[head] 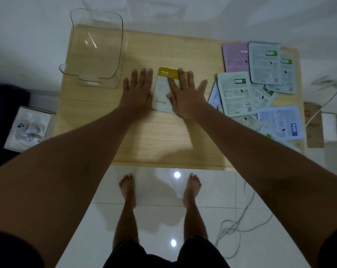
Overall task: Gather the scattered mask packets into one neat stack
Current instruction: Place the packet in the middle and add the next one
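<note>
A white mask packet with a yellow "Honey" top (162, 88) lies flat at the middle of the wooden table (163, 142). My right hand (185, 93) lies flat on its right half, fingers spread. My left hand (138, 91) rests flat on the table, touching the packet's left edge. Several more mask packets are scattered over the table's right side: a pink one (234, 58), a grey-green one (264, 62), another grey-green one (235, 92) and a pale blue one (280, 122), overlapping each other.
A clear plastic bin (95, 49) stands at the table's far left corner. A white box (27, 128) sits on the floor to the left. A white cable (241, 219) runs over the tiled floor at the right. My bare feet stand before the table's front edge.
</note>
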